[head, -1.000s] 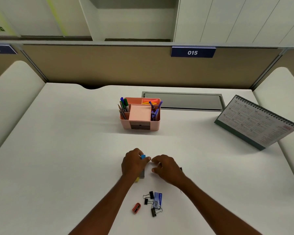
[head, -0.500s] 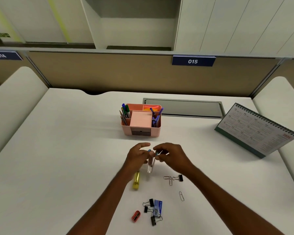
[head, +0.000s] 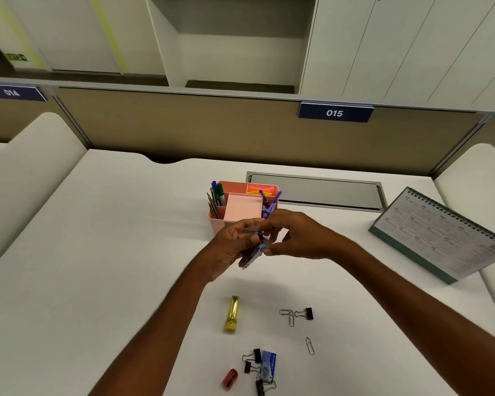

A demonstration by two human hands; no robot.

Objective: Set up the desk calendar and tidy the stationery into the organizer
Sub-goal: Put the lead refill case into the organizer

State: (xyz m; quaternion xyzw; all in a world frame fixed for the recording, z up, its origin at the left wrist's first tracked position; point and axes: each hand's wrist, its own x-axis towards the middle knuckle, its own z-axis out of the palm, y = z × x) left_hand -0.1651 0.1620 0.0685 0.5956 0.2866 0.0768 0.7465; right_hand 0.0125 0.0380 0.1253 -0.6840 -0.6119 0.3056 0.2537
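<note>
White desk [head: 97,252] with pink organizer [head: 216,227]; left hand [head: 226,250] and right hand [head: 300,235] both tight around one blue-tipped item [head: 253,255].

Office: numbered cubicle partition [head: 335,113].
</note>
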